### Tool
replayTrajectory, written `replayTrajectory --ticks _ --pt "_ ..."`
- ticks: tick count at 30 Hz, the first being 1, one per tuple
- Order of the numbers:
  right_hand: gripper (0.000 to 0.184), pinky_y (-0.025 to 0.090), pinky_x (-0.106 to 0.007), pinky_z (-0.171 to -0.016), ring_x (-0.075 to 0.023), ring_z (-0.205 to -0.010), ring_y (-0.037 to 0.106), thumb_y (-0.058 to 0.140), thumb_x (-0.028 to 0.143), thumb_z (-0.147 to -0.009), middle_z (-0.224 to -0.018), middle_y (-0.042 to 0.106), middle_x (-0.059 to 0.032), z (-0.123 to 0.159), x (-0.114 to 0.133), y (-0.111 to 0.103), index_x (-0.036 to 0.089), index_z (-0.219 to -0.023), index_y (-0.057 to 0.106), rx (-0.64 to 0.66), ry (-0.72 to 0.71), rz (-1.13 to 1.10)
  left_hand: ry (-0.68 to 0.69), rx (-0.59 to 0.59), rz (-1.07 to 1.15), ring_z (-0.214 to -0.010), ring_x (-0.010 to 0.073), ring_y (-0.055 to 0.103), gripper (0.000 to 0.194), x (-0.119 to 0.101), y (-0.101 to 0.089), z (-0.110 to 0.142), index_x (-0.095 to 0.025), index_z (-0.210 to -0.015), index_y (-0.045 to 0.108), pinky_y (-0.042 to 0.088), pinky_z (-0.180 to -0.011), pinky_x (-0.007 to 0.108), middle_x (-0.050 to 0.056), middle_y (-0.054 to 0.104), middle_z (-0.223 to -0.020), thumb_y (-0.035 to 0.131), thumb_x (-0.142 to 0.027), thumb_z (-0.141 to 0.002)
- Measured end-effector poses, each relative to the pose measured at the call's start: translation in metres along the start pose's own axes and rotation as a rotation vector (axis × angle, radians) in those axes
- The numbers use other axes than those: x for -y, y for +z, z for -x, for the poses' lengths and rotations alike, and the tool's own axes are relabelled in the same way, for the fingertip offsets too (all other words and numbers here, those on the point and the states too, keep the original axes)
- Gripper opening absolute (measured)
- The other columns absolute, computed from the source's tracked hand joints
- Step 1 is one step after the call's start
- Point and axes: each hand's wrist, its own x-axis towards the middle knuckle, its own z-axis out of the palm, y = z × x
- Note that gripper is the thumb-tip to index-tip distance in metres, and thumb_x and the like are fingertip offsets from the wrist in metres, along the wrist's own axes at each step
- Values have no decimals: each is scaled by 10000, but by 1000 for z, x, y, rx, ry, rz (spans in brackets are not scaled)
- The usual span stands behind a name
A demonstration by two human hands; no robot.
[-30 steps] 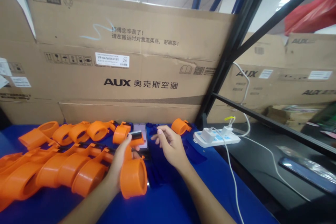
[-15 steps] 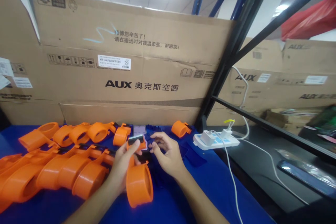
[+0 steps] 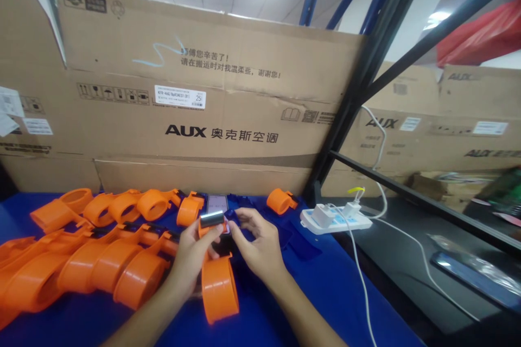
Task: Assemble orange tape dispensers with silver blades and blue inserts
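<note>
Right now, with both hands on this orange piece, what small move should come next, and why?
Probably press the small blue part, pinched in the right hand, onto the black end of the orange dispenser gripped by the left hand; the two nearly meet.

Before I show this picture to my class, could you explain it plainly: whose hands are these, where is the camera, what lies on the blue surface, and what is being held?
The camera sits on a person's head and looks forward and down, so the two bare arms coming in from the bottom are that person's own. The left hand grips an orange plastic part with a wide ring at its near end and a dark grey piece at the top. The right hand is at that top end, fingers touching it. On the blue table lie rows of similar orange parts, one more orange part farther back, a phone and a white power strip with chargers plugged in. Large cardboard boxes stand behind.
</note>
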Motion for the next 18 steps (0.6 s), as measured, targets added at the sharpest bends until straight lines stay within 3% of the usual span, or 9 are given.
replayTrajectory --ticks 8,18 --pt "43 631 -338 -834 -212 -967 717 684 207 -910 -1061 701 -84 -2 -1 0 210 -953 682 111 -59 -123 34 -11 -31 -506 94 563 354 1 -2 -1 -171 -1026 692 491 -526 236 -5 663 -783 820 -405 -794" --pt "105 502 -303 -696 -177 -734 604 622 224 -922 -814 630 -19 -6 7 -17 225 -840 555 233 -170 174 51 40 -45 -479 93 551 350 -2 -1 2 -168 -973 689 473 -480 229 2 673 -776 839 -407 -765"
